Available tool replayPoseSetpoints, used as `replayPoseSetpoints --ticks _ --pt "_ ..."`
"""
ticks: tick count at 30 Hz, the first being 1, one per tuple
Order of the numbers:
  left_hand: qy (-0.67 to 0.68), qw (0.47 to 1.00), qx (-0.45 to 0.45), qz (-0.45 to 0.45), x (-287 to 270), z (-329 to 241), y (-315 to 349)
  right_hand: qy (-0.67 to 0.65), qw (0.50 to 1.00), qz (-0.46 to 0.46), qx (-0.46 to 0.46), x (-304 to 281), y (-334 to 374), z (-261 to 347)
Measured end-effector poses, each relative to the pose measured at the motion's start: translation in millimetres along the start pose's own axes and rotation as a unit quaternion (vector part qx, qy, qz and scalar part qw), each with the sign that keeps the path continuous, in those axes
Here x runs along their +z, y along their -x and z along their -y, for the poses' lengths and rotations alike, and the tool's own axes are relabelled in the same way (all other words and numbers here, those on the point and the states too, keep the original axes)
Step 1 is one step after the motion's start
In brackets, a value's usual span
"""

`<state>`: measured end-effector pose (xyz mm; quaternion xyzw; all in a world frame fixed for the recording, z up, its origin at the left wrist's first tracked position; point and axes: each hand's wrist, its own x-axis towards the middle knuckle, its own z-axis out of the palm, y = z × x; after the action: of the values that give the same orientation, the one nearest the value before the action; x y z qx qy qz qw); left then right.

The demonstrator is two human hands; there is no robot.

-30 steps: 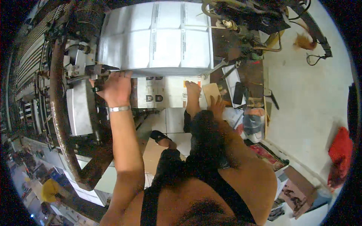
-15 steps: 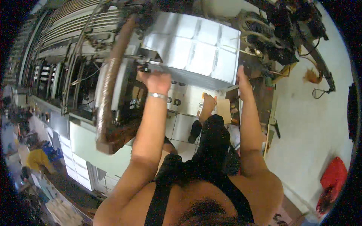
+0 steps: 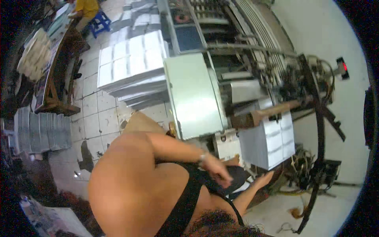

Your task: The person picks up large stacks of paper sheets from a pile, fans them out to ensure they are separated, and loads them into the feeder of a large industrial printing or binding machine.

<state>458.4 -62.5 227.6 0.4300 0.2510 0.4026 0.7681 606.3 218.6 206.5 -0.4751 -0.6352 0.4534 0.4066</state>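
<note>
Farthest to the left of both hands there is a wooden table (image 3: 51, 94), and below its near end stands a row of grey paper bundles (image 3: 43, 130). Next, still well apart from the left hand and ahead of it, lies a large pile of white sheets (image 3: 132, 57) with uneven layers. A pale green panel (image 3: 193, 96) comes after, just ahead of the left hand.

The left hand (image 3: 218, 172) hangs over the person's lap, with the fingers loosely bent and half apart. It is blurred, but I see nothing in it. The right hand (image 3: 263, 180), to its right, is stretched out with long, open fingers, and also appears to hold nothing. Its fingertips are just beside the near lower corner of the white paper stack (image 3: 268, 144); whether they touch it, I cannot tell. This stack stands directly ahead of the right hand. To the right of it rises a dark metal post (image 3: 319, 118).

In my judgement, the whole stack would be heavy, while one sheet is light and bends easily. The sheets may slide on each other, and their corners may crease. A good hold would be on two opposite sides, with flat palms, taking a thin portion from the top.
</note>
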Motion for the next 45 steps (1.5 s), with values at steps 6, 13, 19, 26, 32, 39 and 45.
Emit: replayPoseSetpoints --ticks 6,13,19,26,32,39,45 --pt "0.056 0.952 0.012 -0.301 32.9 49.6 225.5 0.052 0.947 0.173 -0.267 87.6 162.4 75.6" --pt "-0.029 0.291 0.017 -0.956 63.7 104.3 469.8 0.178 0.67 0.539 -0.478 299.6 257.9 200.9" --pt "0.056 0.036 0.012 -0.998 73.8 152.6 600.1 0.368 0.599 0.459 -0.543 375.4 298.4 229.6" --pt "0.14 0.215 -0.016 -0.966 66.5 189.2 641.3 0.382 0.598 0.461 -0.533 380.9 304.9 235.7" --pt "0.119 0.188 -0.057 -0.973 80.6 179.5 641.1 0.373 0.597 0.468 -0.535 383.4 308.4 241.2" --pt "0.082 0.241 -0.099 -0.962 92.1 136.4 638.8 0.387 0.603 0.461 -0.523 377.1 307.7 245.1" --pt "0.052 0.245 -0.16 -0.955 98.2 128.4 639.8 0.379 0.595 0.462 -0.538 385.4 301.6 244.9"
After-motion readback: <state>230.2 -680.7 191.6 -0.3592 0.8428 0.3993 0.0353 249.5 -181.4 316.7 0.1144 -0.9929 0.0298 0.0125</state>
